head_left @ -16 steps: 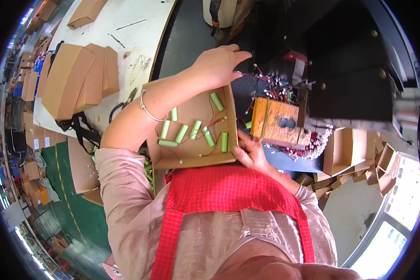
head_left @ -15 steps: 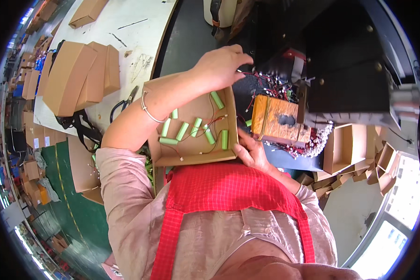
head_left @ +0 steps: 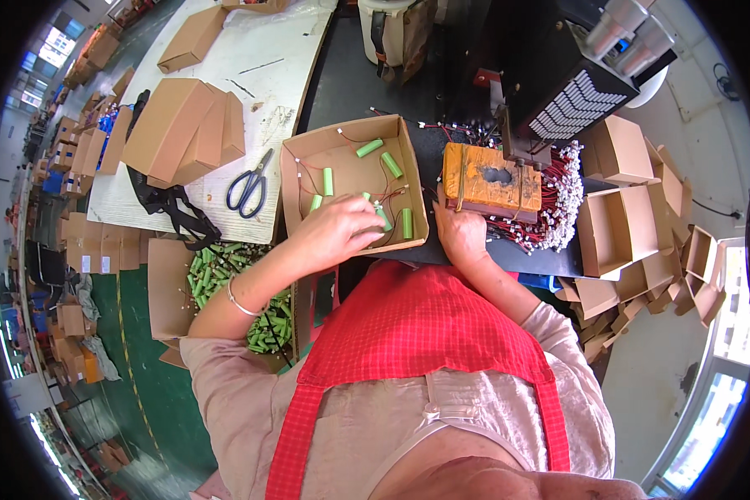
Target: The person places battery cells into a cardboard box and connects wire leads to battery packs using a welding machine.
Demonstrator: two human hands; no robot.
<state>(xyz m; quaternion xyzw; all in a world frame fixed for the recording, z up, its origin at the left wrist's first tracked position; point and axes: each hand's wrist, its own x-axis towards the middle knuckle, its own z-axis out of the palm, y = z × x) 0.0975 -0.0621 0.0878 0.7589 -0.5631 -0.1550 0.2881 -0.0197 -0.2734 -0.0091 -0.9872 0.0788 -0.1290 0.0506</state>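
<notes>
My left hand (head_left: 337,231) reaches into a shallow cardboard tray (head_left: 296,162) and its fingers close around a green cylindrical battery cell (head_left: 381,214) with thin wires. Several more green cells (head_left: 370,147) lie loose in the tray. My right hand (head_left: 461,236) rests on the black bench just below an orange wooden block (head_left: 485,181) that has a hole in its top; I cannot tell whether it holds anything. A heap of red and white wire leads (head_left: 554,208) lies right of the block.
A black machine (head_left: 558,83) stands behind the block. Scissors (head_left: 251,183) lie on a white table with closed cardboard boxes (head_left: 179,129). A box full of green cells (head_left: 225,283) sits low at my left. Small open cartons (head_left: 621,225) pile at the right.
My left hand has drawn back from the far edge near the wires into the tray's near side. The view has shifted so the tray sits farther away.
</notes>
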